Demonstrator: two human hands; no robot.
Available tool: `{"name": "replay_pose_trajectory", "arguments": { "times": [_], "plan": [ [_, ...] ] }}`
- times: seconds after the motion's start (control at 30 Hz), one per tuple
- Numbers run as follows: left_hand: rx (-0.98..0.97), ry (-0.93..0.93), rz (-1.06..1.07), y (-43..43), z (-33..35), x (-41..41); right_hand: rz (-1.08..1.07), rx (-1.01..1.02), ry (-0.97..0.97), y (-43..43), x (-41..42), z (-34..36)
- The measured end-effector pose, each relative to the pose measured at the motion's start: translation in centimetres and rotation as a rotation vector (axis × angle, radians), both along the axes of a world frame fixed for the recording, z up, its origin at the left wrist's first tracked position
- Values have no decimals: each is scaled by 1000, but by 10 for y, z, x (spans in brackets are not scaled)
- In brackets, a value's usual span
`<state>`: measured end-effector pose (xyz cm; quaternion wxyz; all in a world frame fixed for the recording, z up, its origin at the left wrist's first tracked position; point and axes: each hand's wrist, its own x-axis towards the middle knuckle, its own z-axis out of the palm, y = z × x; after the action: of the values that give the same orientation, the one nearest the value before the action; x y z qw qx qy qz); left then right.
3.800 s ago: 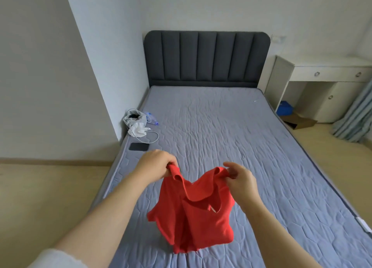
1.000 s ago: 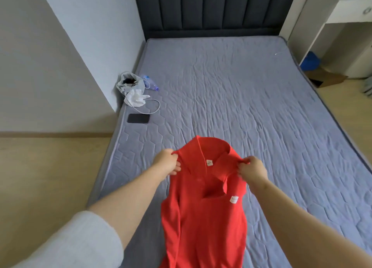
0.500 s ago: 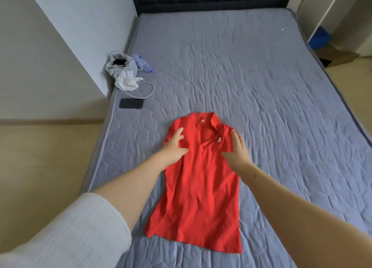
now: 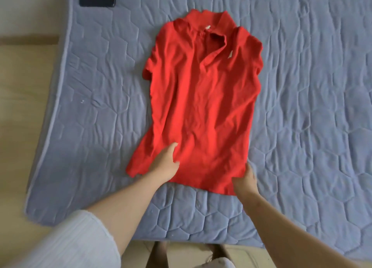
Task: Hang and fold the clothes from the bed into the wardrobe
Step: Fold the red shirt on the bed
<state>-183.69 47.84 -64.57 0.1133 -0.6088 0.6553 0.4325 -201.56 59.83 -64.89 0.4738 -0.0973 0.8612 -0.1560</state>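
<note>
Near the foot edge of the bed [image 4: 302, 90], a red polo shirt [image 4: 201, 98] lies spread flat, front up, on the grey-blue quilted cover. Its collar [image 4: 209, 26] points toward the far end of the bed and its hem [image 4: 203, 184] runs just short of the near edge. The shirt sits somewhat left of the bed's middle, well in from the left edge. The short sleeves are partly tucked against the body and the cloth is lightly creased. A small pale tag [image 4: 229, 55] shows on the chest beside the open placket.

Both hands are at the hem end of the shirt, apart from each other, with the lower width of the garment between them. The left hand [image 4: 165, 163] rests palm down on the lower left part of the shirt, just inside its side edge; its fingers lie straight and together on the cloth, gripping nothing. The right hand [image 4: 244, 180] is at the lower right corner of the hem. Its thumb lies along the shirt's side edge and its fingers go out of sight beneath the fabric, so it pinches that corner.

A white ribbed sleeve [image 4: 70, 241] covers the left upper arm. At the far left corner of what shows of the bed lies a dark phone [image 4: 97, 0], well apart from the shirt. Pale wooden floor [image 4: 22, 86] shows beyond the left edge of the bed.
</note>
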Motion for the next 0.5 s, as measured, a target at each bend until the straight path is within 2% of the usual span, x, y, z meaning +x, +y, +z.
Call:
{"name": "replay_pose_trajectory", "arguments": {
  "times": [0.1,0.17,0.2,0.27,0.37,0.5],
  "plan": [
    [-303,-33,313,16,-20,10,-238,162,44,18,-1,-24],
    [-462,-224,343,16,-33,17,-334,164,-3,25,0,-40],
    [-453,-333,334,14,-39,22,-359,149,-28,27,0,-48],
    [-308,-480,314,7,-50,32,-351,146,-45,30,-1,-61],
    [-121,-554,273,-9,-63,44,-355,101,-39,33,-5,-71],
    [-151,-620,263,-22,-64,62,-455,66,-35,41,-4,-71]
  ]
}}
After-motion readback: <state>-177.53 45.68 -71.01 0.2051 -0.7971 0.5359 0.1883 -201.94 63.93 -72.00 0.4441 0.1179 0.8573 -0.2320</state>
